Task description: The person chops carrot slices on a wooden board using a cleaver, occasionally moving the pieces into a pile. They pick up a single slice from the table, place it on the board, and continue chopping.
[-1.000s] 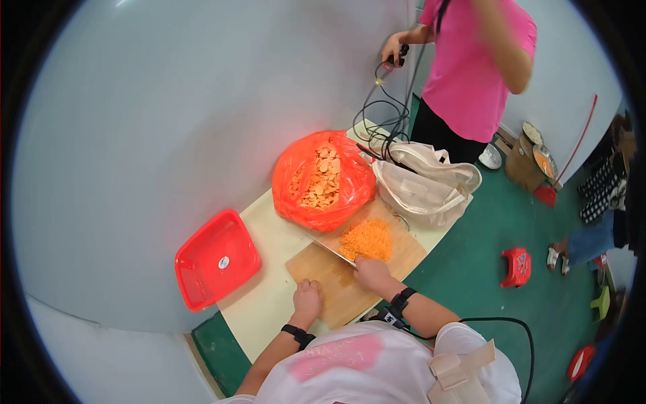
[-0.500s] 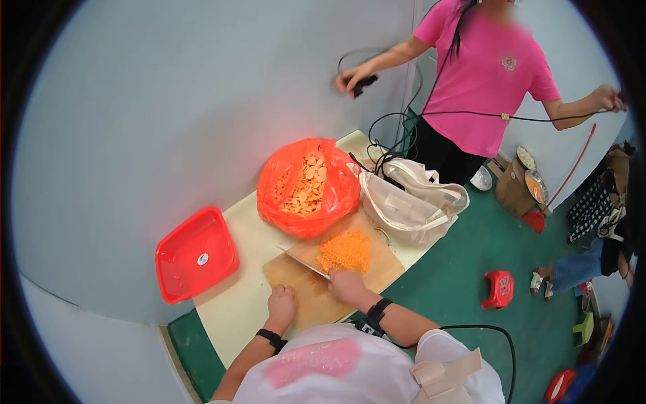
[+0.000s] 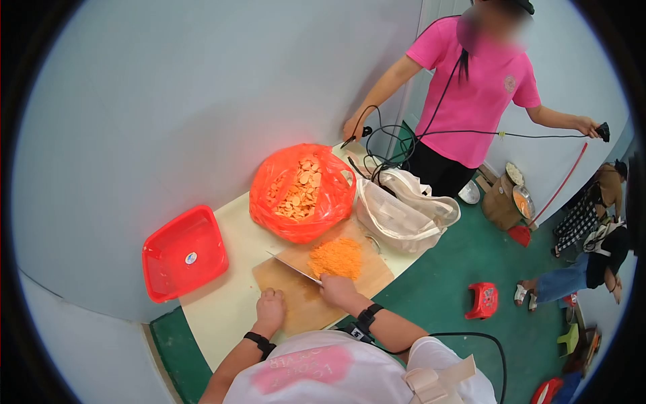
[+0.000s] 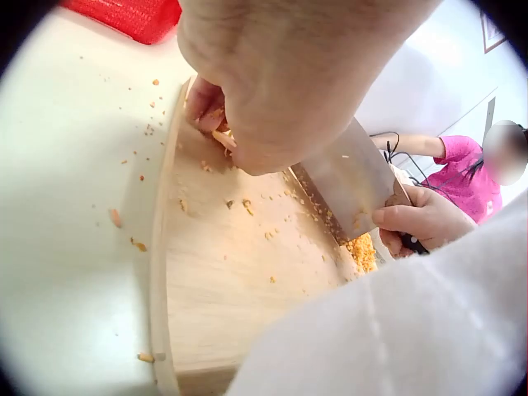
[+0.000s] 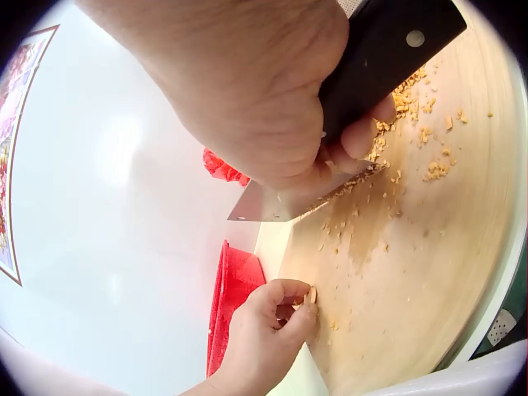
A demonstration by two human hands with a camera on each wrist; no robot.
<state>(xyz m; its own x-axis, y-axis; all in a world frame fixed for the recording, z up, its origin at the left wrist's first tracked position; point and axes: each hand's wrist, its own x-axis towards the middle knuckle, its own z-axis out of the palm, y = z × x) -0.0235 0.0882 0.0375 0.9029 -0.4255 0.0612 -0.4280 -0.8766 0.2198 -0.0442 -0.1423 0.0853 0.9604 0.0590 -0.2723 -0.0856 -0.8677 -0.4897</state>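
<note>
My right hand [image 3: 338,291] grips the black handle of a cleaver [image 5: 285,198], its broad blade standing edge-down on the wooden cutting board [image 3: 303,306]. Just beyond the blade lies a heap of finely chopped carrot [image 3: 336,259]. My left hand [image 5: 268,330] is at the board's left edge, thumb and fingertips pinching a small carrot piece [image 5: 312,295]. Orange crumbs [image 4: 247,206] are scattered over the board around both hands and along the blade.
A red plastic bag [image 3: 269,212] of sliced carrot stands behind the board, beside a cream cloth bag [image 3: 397,215]. The red basin [image 3: 202,269] is at the table's left. Across the table, a person in a pink shirt [image 3: 484,101] holds black cables [image 3: 383,145]. A red stool [image 3: 482,299] stands right.
The head view has shifted, so the table things sit farther left and lower. The person in pink has spread both arms, drawing out a cable. My hands keep nearly the same place on the board.
</note>
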